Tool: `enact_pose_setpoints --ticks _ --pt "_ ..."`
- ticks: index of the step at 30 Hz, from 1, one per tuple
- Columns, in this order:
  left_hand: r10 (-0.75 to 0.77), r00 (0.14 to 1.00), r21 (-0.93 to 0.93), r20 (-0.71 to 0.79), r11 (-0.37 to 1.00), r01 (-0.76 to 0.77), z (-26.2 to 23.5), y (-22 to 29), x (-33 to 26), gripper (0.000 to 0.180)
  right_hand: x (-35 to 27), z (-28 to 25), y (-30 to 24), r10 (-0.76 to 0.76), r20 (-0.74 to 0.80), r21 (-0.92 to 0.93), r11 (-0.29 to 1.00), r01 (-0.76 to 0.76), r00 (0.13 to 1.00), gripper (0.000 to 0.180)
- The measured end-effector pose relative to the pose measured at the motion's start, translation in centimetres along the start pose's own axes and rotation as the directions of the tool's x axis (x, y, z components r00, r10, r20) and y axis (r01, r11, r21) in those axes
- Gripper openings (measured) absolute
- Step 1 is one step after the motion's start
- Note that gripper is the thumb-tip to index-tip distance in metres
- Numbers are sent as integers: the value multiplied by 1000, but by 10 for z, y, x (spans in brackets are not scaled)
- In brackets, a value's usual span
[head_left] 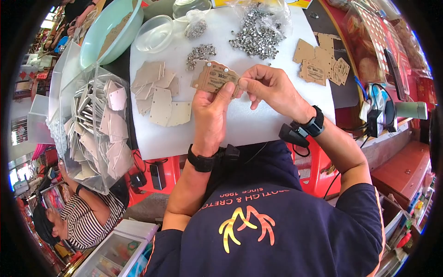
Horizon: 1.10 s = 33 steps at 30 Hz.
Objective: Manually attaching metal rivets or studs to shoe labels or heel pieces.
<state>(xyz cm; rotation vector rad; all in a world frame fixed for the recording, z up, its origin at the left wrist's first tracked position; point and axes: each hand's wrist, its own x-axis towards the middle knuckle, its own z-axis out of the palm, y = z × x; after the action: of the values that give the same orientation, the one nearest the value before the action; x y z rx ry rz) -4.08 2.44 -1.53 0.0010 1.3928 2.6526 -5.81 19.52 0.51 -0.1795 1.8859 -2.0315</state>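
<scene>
My left hand [210, 115] grips a small stack of brown cardboard tags [213, 77] above the white foam work mat [258, 124]. My right hand [270, 85] pinches the right edge of that stack with thumb and forefinger. Both wrists wear black bands. Blank tags [159, 94] lie spread on the mat to the left of my hands. Printed brown tags [320, 60] lie at the mat's right edge. Piles of small silver metal eyelets [258, 32] and a smaller heap [200, 51] sit on the far side of the mat.
A clear plastic bin [99, 127] full of tags stands at the left. A pale green bowl [108, 30] and a clear bowl [154, 33] sit at the far left. Another person in a striped shirt [85, 221] sits at lower left. Red stools [157, 173] show below the mat.
</scene>
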Motion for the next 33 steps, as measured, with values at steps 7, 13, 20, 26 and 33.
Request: enact_pose_setpoints --ticks 7,13,20,26,33 --pt "-39 999 70 -12 997 40 0 0 1 34 -1 -8 -4 14 -41 -113 993 -19 999 23" --pt "-7 1000 66 -25 998 8 -2 -1 0 28 -2 -56 -32 -98 -188 -351 936 26 977 21" --pt "10 1000 29 -23 1000 -10 -5 -4 0 31 -8 -79 -34 -27 -240 -653 744 -141 970 20" --pt "14 1000 -12 -6 1000 -14 -5 -3 0 31 0 -67 -17 -273 -99 -810 580 82 957 16" --pt "6 1000 -1 3 1000 -5 -6 -2 0 29 7 -62 -10 -359 -6 -899 410 152 933 13"
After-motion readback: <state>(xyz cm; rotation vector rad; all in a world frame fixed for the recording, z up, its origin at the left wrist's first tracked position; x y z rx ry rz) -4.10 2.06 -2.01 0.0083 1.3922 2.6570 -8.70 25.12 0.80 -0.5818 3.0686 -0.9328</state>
